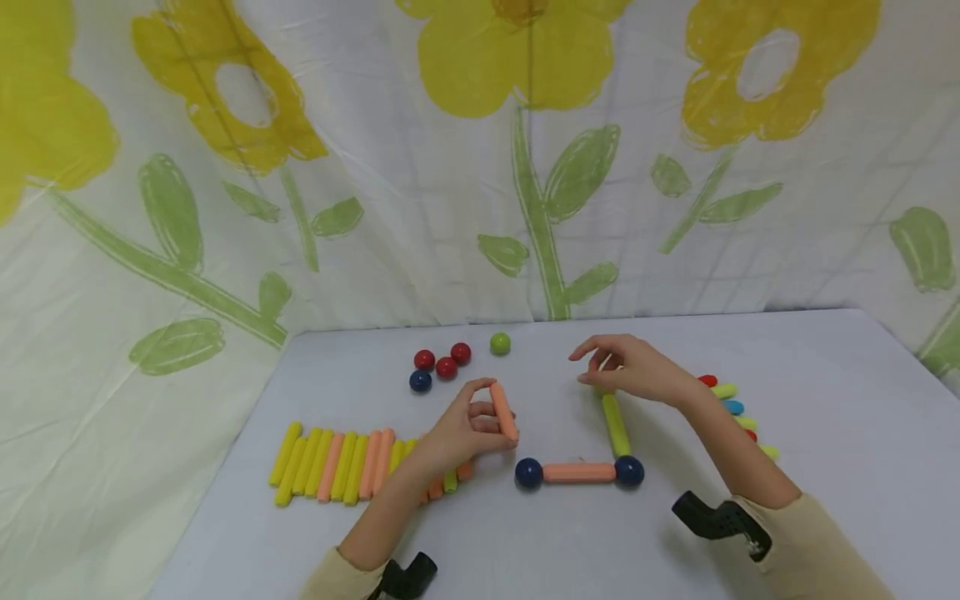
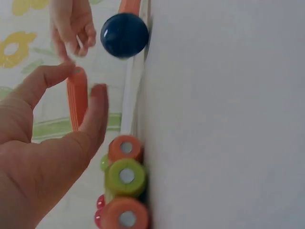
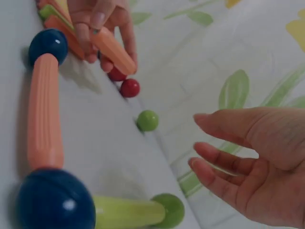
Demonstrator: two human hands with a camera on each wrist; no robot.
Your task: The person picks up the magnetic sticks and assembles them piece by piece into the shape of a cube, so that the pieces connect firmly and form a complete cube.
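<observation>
Between thumb and fingertips my left hand (image 1: 459,429) pinches an orange rod (image 1: 505,411), held above the table near its middle. My right hand (image 1: 637,367) hovers with loosely bent fingers and nothing in them, over the far end of a joined piece. That piece has an orange rod (image 1: 579,473) between two dark blue balls (image 1: 528,473), and a yellow-green rod (image 1: 616,425) running back from the right-hand ball (image 1: 629,472). In the right wrist view a green ball (image 3: 170,210) sits at that rod's far end; the hand mostly hides it in the head view.
To the left lies a row of yellow and orange rods (image 1: 345,467), partly behind my left forearm. Red balls (image 1: 446,367), a blue ball (image 1: 421,381) and a green ball (image 1: 500,343) rest at the back. Several coloured rods (image 1: 733,407) lie right, behind my right forearm.
</observation>
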